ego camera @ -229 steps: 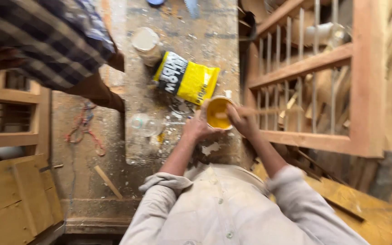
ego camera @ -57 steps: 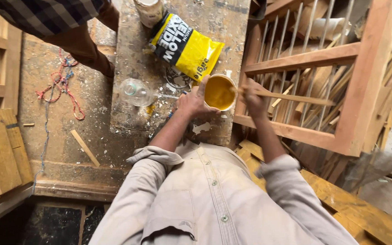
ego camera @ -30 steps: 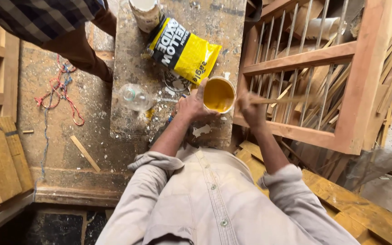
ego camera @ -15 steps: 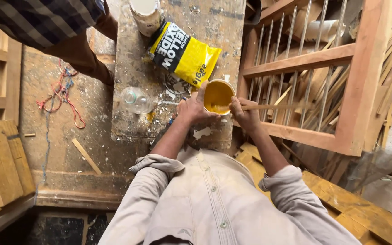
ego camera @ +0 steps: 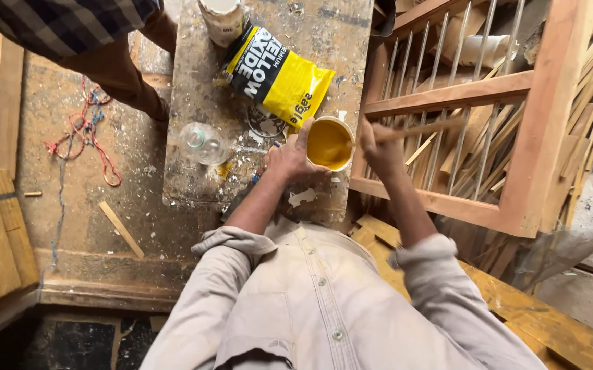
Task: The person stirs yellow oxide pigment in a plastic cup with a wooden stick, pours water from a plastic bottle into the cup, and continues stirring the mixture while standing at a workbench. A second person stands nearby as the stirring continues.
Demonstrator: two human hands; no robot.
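Gripping cup [ego camera: 329, 143] of yellow paint, left hand [ego camera: 289, 156] fingers clamped on its rim | right hand [ego camera: 381, 147] closed on stick [ego camera: 420, 128] | cup at table [ego camera: 194, 171] edge, just below bag [ego camera: 274, 74]

White tub [ego camera: 222, 17] cut by top edge

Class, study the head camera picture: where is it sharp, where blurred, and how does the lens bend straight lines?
Head view: even, soft daylight with no hard shadows or glare; the yellow bag and the cup of yellow paint are sharp; the stick in the right hand is smeared by motion; the left hand on the cup is clear; the wooden frame leans and bows toward the edges, a wide-angle effect.
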